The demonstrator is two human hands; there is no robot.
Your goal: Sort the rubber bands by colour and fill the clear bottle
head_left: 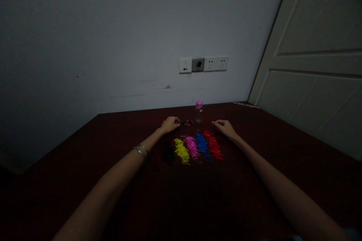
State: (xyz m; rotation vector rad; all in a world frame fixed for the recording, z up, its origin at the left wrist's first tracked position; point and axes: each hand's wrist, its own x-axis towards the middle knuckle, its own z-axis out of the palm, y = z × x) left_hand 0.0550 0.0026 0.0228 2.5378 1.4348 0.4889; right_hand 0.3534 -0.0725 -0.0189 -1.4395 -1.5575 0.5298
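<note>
My left hand (170, 124) rests on the table with its fingers closed. At its fingertips lies a small cluster of dark, red and pale loops (187, 123); whether the fingers grip one I cannot make out. My right hand (223, 126) has its fingers pinched together, beyond the red pile, and anything inside the pinch is too small to see. Between my forearms, small rubber-band-like pieces lie sorted by colour: a black pile (169, 151), a yellow pile (181, 152), a pink pile (192, 148), a blue pile (201, 143) and a red pile (213, 145).
A clear bottle with a pink cap (199, 112) stands upright behind the piles. The dark red table (158, 203) meets a pale wall with power sockets (216, 64). To the right is a panelled door (316, 60); a thin strip (245, 104) lies at the table's back edge.
</note>
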